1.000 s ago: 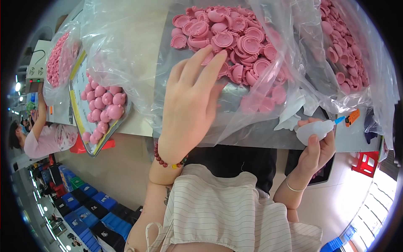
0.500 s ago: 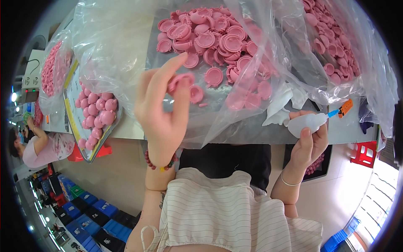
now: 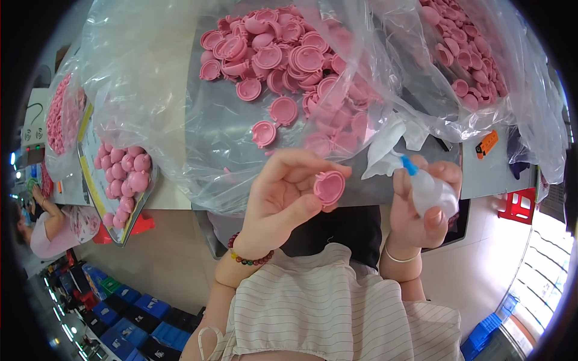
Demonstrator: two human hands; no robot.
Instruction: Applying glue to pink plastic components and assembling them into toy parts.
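Note:
Between thumb and fingers, my left hand [image 3: 283, 194] pinches a pink plastic half-shell [image 3: 329, 187], its hollow side facing me. To the right, my right hand [image 3: 421, 207] is wrapped round a white squeeze bottle [image 3: 432, 195] with a blue nozzle tip [image 3: 409, 165]. The bottle is tilted, its nozzle pointing up and left, apart from the held shell. Beyond my hands a heap of pink half-shells [image 3: 268, 57] lies on a clear plastic bag, with two loose ones [image 3: 264, 133] at its near edge.
A tray [image 3: 123, 231] of pink balls [image 3: 123, 168] stands at left. Another bag of pink parts [image 3: 469, 54] is at far right. White crumpled tissue [image 3: 385, 144] and an orange cutter [image 3: 486, 144] lie near my right hand. A person [image 3: 51, 231] sits at far left.
My left hand has come from the heap toward me and right, bringing a pink half-shell. My right hand has turned the bottle so its nozzle points left instead of right.

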